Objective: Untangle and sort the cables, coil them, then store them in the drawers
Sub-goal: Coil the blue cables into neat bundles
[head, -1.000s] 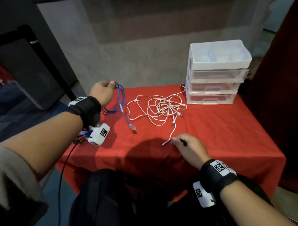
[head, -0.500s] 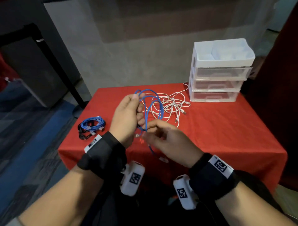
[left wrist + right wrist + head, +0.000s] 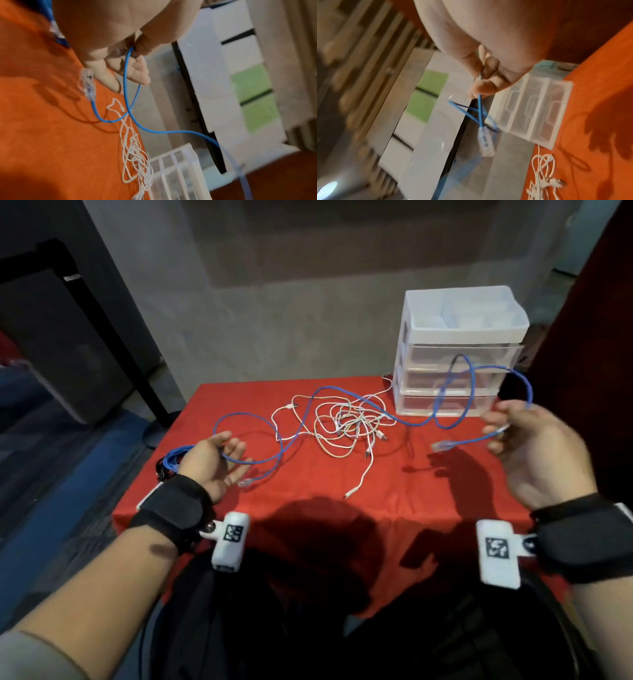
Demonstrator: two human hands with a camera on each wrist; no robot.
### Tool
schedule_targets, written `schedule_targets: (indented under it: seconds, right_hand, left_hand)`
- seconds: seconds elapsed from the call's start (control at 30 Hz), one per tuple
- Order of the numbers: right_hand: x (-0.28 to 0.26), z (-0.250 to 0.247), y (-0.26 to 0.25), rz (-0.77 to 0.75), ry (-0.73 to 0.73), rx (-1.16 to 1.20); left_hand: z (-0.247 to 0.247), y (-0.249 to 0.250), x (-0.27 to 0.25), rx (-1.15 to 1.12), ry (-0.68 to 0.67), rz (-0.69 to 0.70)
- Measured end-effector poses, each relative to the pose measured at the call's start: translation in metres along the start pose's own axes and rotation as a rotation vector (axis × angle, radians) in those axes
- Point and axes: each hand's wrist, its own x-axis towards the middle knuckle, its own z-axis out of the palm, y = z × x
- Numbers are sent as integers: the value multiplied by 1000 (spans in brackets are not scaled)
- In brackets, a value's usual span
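Stretching the thin blue network cable (image 3: 346, 392) straight, frame centre.
Left hand (image 3: 214, 463) and right hand (image 3: 534, 453) each pinch one end; lift clear of the white tangle (image 3: 346, 422) before coiling.

**Colours on the desk**

The desk (image 3: 428, 484) wears a red cloth. A blue cable (image 3: 346, 390) ends in clear plugs; the tangled cables (image 3: 346, 429) are white. The drawer unit (image 3: 459, 350) is white and translucent. Both wristbands are black, carrying white blocks with black-and-white square markers.
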Motion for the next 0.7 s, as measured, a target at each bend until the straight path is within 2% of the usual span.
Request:
schedule_targets:
  seconds: [0.07, 0.17, 0.33, 0.53, 0.63, 0.7]
  right_hand:
    - [9, -9, -3, 24, 16, -12]
    - [2, 0, 9, 47, -111, -235]
    - [-18, 22, 40, 40, -284, -452]
    - [-28, 30, 66, 97, -507, -674]
    - [-24, 30, 74, -27, -481, -827]
    - [-22, 37, 69, -113, -419, -820]
  left_hand:
    - [-9, -4, 12, -13, 32, -57]
    - [1, -12, 13, 36, -2, -37]
    - [35, -19, -18, 144, -148, 105]
    - [55, -8, -67, 326, -307, 383]
    - [59, 0, -85, 392, -386, 499]
    - [63, 5, -96, 446, -423, 564]
